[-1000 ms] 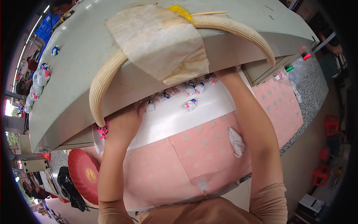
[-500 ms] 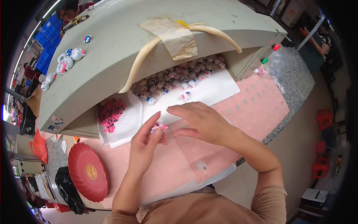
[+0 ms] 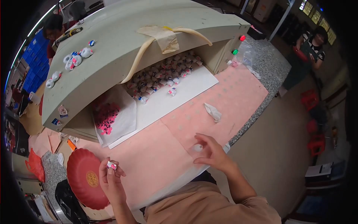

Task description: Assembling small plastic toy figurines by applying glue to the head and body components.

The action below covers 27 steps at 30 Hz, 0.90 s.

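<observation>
My left hand (image 3: 111,179) pinches a small white figurine (image 3: 111,165) with pink markings between thumb and fingers, beside the right edge of the red scalloped dish (image 3: 79,164). My right hand (image 3: 215,151) is over the front edge of the pink mat (image 3: 153,145), its thumb and fingers curved apart. Between them shows a small whitish spot or piece (image 3: 198,148); I cannot tell whether the fingers touch it. Many similar figurines (image 3: 164,74) are heaped on white paper inside the grey hood (image 3: 100,44). Left of them is a pile of pink pieces (image 3: 107,117).
A crumpled white tissue (image 3: 213,112) lies on the mat. Several figurines (image 3: 74,59) stand on the hood, where a cream tube (image 3: 138,58) is taped. Red and green buttons (image 3: 234,51) sit at its right end. A person (image 3: 311,52) stands at far right, another (image 3: 54,31) at far left.
My hands have separated. The left has carried the figurine left and nearer to the dish, and the right has come down to the mat's front edge. The tissue now shows, and the view has shifted.
</observation>
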{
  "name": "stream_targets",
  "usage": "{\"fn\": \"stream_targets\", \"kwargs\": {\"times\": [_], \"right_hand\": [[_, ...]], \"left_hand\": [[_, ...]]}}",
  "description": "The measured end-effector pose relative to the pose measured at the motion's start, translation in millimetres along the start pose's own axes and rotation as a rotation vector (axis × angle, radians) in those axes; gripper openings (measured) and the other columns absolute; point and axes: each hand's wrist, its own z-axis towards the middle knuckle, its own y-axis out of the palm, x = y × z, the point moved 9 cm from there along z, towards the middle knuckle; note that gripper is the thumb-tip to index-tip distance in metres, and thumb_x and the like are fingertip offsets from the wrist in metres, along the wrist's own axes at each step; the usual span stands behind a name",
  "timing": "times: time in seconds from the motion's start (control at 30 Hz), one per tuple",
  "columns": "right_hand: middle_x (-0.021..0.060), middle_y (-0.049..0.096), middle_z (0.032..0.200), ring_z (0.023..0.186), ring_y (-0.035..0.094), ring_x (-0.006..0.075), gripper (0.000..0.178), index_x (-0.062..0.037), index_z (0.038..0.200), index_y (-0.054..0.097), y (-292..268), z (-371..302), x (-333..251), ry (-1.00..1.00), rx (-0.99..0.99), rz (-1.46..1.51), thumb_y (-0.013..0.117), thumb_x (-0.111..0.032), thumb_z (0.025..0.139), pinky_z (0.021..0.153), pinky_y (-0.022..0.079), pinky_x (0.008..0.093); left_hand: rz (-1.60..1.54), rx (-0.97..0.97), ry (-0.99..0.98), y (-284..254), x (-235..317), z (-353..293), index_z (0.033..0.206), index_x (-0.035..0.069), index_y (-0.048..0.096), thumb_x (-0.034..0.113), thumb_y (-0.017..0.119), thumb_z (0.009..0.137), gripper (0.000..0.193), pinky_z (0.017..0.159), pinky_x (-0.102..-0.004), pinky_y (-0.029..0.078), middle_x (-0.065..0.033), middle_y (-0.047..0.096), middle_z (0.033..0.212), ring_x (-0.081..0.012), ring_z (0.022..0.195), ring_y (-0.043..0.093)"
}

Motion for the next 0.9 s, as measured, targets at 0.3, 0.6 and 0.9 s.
{"fn": "stream_targets", "kwargs": {"times": [0.3,0.6,0.9], "right_hand": [[0.0129,0.060,0.109,0.100,0.056,0.0273,0.047,-0.0039,0.124,0.053,33.4,9.1,11.4,-0.187,0.012,-0.130,0.071,-0.015,0.083,0.087,0.047,0.0360],[0.0052,0.062,0.106,0.091,0.057,0.0102,0.058,-0.0059,0.143,0.035,-197.8,-58.6,-18.0,-0.094,0.856,-0.115,0.062,-0.010,0.091,0.081,0.048,0.0251],[0.0088,0.052,0.084,0.060,0.050,0.0153,0.055,-0.0088,0.141,0.043,-382.3,-168.1,-69.9,-0.096,1.430,-0.823,0.057,-0.003,0.088,0.060,0.047,0.0298]], "left_hand": [[-0.065,-0.337,-0.279,96.3,-65.3,-7.5,0.133,0.003,0.046,0.009,0.057,0.094,0.040,0.074,-0.0265,0.051,-0.0134,0.060,0.115,-0.0153,0.090,0.060],[-0.120,-0.381,-0.261,89.0,-27.0,7.0,0.129,0.001,0.045,0.004,0.056,0.094,0.037,0.076,-0.0293,0.052,-0.0173,0.058,0.120,-0.0171,0.087,0.060],[-0.130,-0.420,-0.226,107.0,-12.1,8.0,0.133,0.004,0.042,0.006,0.055,0.095,0.041,0.077,-0.0310,0.053,-0.0172,0.058,0.120,-0.0179,0.088,0.060]]}}
